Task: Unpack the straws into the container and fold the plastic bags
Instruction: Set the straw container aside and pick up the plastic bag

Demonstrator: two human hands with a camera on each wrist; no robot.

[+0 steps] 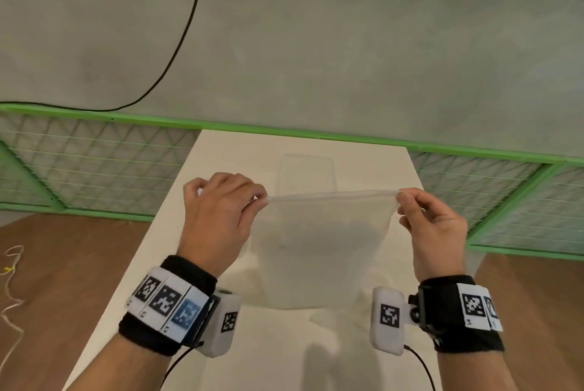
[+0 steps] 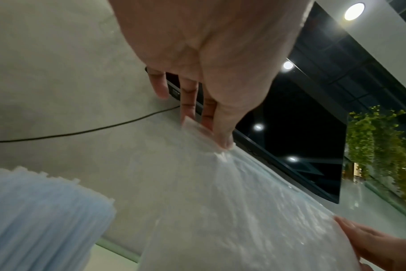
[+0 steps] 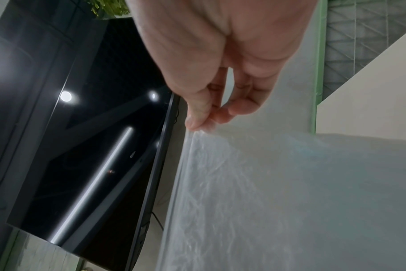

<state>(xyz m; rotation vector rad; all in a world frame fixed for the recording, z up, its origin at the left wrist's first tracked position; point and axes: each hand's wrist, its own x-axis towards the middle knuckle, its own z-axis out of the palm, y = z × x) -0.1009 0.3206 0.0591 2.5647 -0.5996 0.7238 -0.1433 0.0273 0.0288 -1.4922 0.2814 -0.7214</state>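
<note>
- Holding the plastic bag (image 1: pixel 319 248) taut by its two top corners, we have it hanging in the air above the middle of the white table (image 1: pixel 221 153), its lower edge just over the tabletop.
- Our left hand (image 1: pixel 221 210) has its grip pinched on the corner at 9 o'clock; the left wrist view shows thumb and fingers (image 2: pixel 223 135) clamped on the film.
- Our right hand (image 1: pixel 433 232) pinches the corner at 3 o'clock; the other fingers curl loosely.
- The bag looks empty, so we judge the step in hand to be the folding.
- To fold well, we should keep the top edge level and stretched, lay the bag flat on the table, press the air out, then bring edge to edge before creasing.
- The film is thin and slippery and would likely spring open, so each crease needs a firm flat press.
- At 12 o'clock beyond the bag stands the clear container (image 1: pixel 306 172), faint through the film; its contents cannot be told from the head view.
- The left wrist view shows a bundle of pale straws (image 2: pixel 42 216) standing upright beside the bag.
- Farther out at 12 o'clock run a green-framed mesh panel (image 1: pixel 94 160) and a black cable (image 1: pixel 186 27) on the grey wall.
- We find no brand or readable writing on the bag; the wrist bands (image 1: pixel 164 299) carry only square black-and-white marker patterns.
</note>
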